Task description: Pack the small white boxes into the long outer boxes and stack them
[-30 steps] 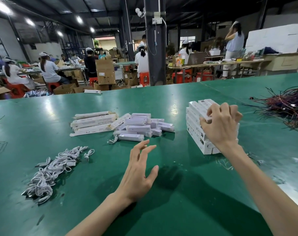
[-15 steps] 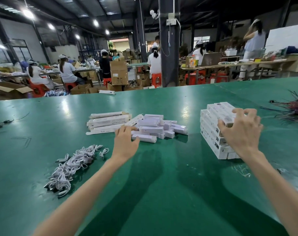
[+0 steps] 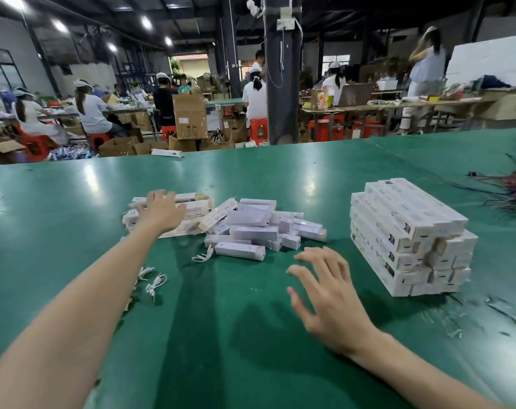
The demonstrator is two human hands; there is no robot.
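- Lying flat on the flattened white cardboard long outer boxes (image 3: 196, 209), the left hand (image 3: 159, 212) grasps nothing.
- Right hand (image 3: 324, 293) hovers splayed and empty; small white cardboard boxes (image 3: 251, 228) are heaped just beyond its fingertips.
- Probably light, stiff, crushable: pinch the long sides.
- Loose white cables (image 3: 153, 283) beside the left forearm may snag; packed stack (image 3: 407, 231) stands right of the right hand.

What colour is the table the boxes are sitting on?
Plain green; the table shows best in the head view.
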